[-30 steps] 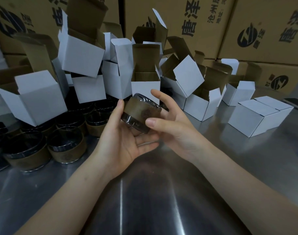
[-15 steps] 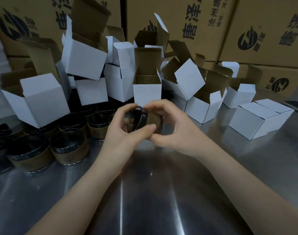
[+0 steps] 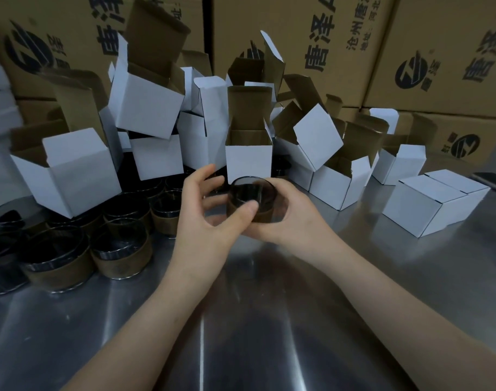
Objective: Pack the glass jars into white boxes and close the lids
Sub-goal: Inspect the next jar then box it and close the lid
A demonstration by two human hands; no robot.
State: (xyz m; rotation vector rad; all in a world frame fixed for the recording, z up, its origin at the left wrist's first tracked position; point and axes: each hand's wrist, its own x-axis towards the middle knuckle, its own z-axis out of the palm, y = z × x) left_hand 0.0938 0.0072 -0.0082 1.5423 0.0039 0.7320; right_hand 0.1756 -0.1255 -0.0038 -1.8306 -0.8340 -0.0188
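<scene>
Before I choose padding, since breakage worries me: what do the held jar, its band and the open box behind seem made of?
Jar: dark see-through glass, glossy, with a light streak. Band: matte brown wrap, perhaps paper or cork. Box: thin cardboard, white outside, bare brown inside its raised flap.

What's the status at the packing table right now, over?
Copy: left hand and right hand both gripping one glass jar, mouth up. Not boxed yet. An open white box stands just behind it, lid up, nothing between.
</scene>
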